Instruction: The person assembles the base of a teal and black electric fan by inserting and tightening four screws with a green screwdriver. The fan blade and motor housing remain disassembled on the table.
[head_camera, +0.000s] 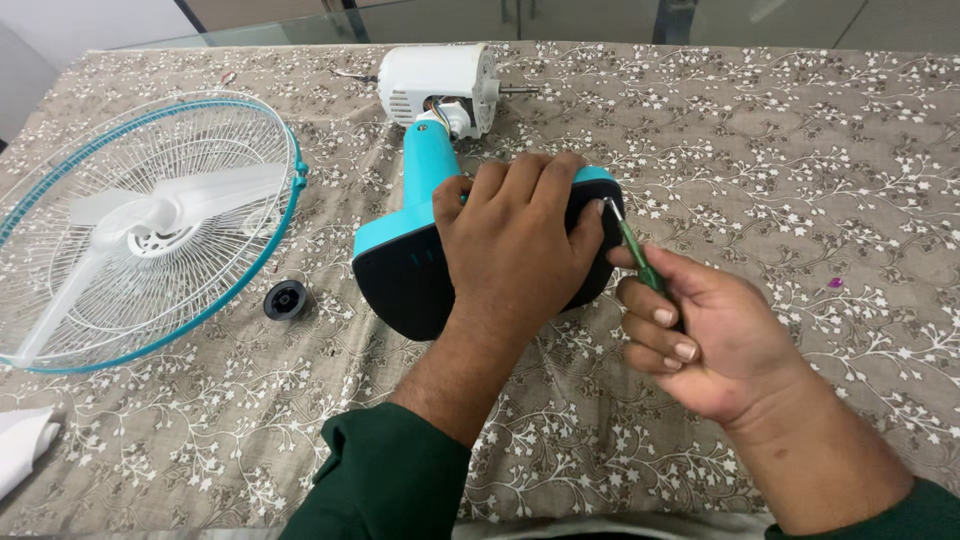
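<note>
While the left hand (515, 245) hides the fan base (405, 270), screw unseen.

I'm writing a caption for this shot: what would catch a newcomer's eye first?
At centre, the left hand presses on the dark underside of a teal fan base lying on its side, while the right hand sets a green-handled screwdriver against its edge. At left lies the fan guard with white blades.
</note>
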